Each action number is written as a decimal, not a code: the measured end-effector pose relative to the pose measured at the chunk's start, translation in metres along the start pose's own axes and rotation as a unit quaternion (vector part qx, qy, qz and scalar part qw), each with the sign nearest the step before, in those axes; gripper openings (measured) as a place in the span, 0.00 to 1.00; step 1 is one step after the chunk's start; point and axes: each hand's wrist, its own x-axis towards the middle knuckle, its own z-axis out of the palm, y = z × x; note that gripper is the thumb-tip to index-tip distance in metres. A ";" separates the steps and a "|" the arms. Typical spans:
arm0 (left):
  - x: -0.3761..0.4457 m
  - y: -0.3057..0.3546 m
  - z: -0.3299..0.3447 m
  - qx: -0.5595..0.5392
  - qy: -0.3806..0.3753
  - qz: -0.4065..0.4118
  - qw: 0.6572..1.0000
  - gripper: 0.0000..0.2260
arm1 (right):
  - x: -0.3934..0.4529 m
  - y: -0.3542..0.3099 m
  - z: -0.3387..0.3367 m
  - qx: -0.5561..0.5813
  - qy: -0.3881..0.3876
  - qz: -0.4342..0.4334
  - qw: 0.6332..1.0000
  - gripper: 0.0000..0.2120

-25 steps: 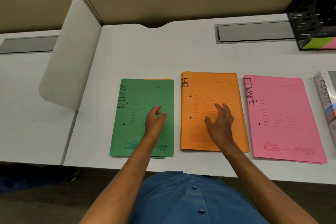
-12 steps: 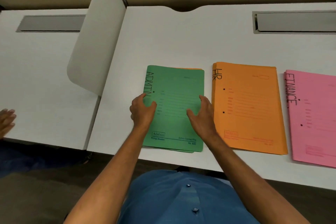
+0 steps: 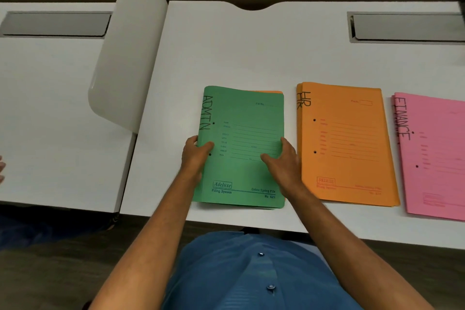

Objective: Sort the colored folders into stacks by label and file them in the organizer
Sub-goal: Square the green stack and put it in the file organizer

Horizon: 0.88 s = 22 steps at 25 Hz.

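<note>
A green folder stack marked ADMIN lies on the white desk, with an orange edge showing beneath its top right corner. My left hand grips its left edge, thumb on top. My right hand holds its right edge, fingers lying across the cover. To the right sits an orange stack marked HR. Further right, a pink stack marked FINANCE is cut off by the frame edge. The organizer is out of view.
A white rounded divider panel stands between this desk and the neighbouring desk on the left. Grey cable trays are set into both desks at the back. Another person's fingers show at the far left edge.
My right hand left the HR stack and both hands closed on the sides of the ADMIN stack. The view swung left and down, so the organizer and the stack at far right dropped out.
</note>
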 end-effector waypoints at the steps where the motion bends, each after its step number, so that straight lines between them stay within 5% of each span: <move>1: 0.001 0.001 -0.003 -0.037 -0.022 -0.023 0.999 0.16 | 0.000 -0.001 -0.002 0.024 0.003 0.010 1.000 0.34; 7: 0.005 -0.003 -0.017 -0.106 -0.109 -0.040 0.988 0.19 | 0.005 -0.005 -0.009 0.148 -0.024 0.046 0.988 0.32; 11: 0.002 0.003 -0.019 -0.118 -0.116 -0.003 0.986 0.20 | 0.007 -0.008 -0.014 0.228 -0.045 0.062 0.971 0.22; 14: 0.000 0.012 -0.021 -0.131 -0.107 0.025 0.985 0.19 | 0.005 -0.019 -0.022 0.280 -0.071 0.076 0.954 0.26; 22: -0.043 0.050 0.031 -0.167 -0.178 0.092 0.965 0.20 | -0.005 -0.026 -0.105 0.270 -0.007 -0.054 0.961 0.30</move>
